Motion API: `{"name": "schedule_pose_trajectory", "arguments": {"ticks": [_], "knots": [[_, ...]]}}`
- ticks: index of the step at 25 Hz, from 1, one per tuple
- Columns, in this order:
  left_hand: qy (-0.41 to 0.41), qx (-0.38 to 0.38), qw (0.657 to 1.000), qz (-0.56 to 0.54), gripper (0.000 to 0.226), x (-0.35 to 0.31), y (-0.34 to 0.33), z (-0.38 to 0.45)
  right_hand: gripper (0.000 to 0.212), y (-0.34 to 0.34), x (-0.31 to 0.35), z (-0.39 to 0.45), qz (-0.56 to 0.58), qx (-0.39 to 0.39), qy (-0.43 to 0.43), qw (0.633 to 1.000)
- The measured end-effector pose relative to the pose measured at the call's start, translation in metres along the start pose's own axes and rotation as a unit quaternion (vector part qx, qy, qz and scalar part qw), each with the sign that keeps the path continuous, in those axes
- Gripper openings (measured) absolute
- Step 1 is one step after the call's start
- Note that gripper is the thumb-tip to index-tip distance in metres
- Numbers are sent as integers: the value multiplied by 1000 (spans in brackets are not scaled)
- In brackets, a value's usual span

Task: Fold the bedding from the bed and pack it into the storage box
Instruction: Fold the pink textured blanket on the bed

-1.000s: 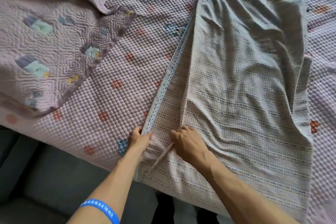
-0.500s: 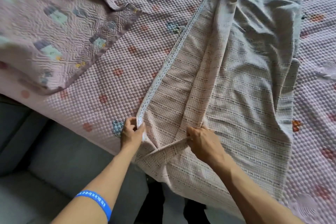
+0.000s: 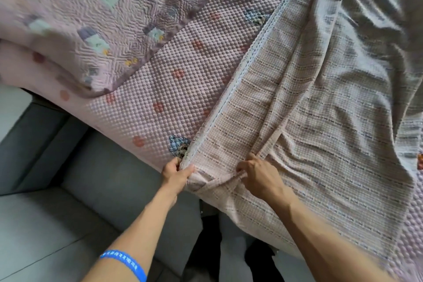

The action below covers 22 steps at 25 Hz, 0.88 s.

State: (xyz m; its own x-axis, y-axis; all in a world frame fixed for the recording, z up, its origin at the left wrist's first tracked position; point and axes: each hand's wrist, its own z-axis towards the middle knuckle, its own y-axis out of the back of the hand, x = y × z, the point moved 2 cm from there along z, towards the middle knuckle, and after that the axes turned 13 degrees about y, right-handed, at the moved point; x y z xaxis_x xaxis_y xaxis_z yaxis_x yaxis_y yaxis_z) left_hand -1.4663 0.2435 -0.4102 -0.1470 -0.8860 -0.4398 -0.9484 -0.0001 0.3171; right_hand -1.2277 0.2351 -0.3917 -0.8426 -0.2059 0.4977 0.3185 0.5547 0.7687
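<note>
A thin checked blanket [image 3: 320,126] with dark stripes and a stitched pale border lies across the right half of the bed, folded lengthwise with a grey underside showing at the far right. My left hand [image 3: 176,173] pinches the near corner of its bordered edge at the bed's front edge. My right hand [image 3: 258,176] grips a fold of the same blanket a hand's width to the right. The bed is covered by a pink bubble-textured mattress cover [image 3: 174,80]. No storage box is in view.
A pink quilted cover [image 3: 75,30] with small patchwork motifs lies bunched at the left end of the bed. A grey upholstered bench or sofa [image 3: 68,201] stands below the bed's near edge. My legs and dark shoes show on the floor [image 3: 231,258].
The upper layer of the blanket has been drawn over to the right, widening the strip between fold and border. Both hands have shifted slightly toward the bed's near edge, keeping their hold.
</note>
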Motion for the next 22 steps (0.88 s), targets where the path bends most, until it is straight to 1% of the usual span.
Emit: {"name": "schedule_pose_trajectory", "arguments": {"ticks": [1,3,4,5,7,9,12,14,15,16,17,18,19,20,21,22], "knots": [[-6,-2,1000,20,22,-2,4,5,11,-2,3,7,3,5,-1,1000],[-14,30,992,124,23,-3,6,17,9,-4,8,21,-3,16,8,1000],[-15,27,985,172,19,0,5,23,9,-3,10,25,-1,28,9,1000],[-15,5,981,194,15,-1,6,28,9,-2,11,25,6,45,7,999],[-13,-73,976,203,16,0,17,41,7,1,-2,9,2,85,-20,996],[-16,-140,974,179,19,-2,37,60,9,6,-35,-34,-37,151,-81,985],[-2,-188,962,198,13,-8,60,84,19,13,-96,-134,-67,246,-178,951],[17,-217,952,214,15,-11,60,81,19,7,-118,-188,-51,275,-209,937],[25,-243,942,231,22,-13,56,70,18,0,-123,-200,-23,269,-214,939],[12,-279,926,255,31,-12,44,54,18,-5,-128,-204,4,254,-212,944],[-34,-314,902,294,42,-11,24,33,19,-9,-135,-202,17,235,-200,951],[-117,-327,870,350,52,-11,-3,5,21,-14,-142,-199,13,215,-180,960],[-202,-291,846,398,59,-7,-39,-21,21,-18,-150,-197,15,186,-152,971],[-266,-206,837,432,59,-2,-83,-45,19,-20,-156,-197,25,155,-123,980],[-284,-96,828,473,58,8,-132,-69,16,-25,-162,-206,40,139,-101,984],[-249,7,825,506,58,23,-173,-90,12,-28,-168,-220,50,135,-91,985]]}}
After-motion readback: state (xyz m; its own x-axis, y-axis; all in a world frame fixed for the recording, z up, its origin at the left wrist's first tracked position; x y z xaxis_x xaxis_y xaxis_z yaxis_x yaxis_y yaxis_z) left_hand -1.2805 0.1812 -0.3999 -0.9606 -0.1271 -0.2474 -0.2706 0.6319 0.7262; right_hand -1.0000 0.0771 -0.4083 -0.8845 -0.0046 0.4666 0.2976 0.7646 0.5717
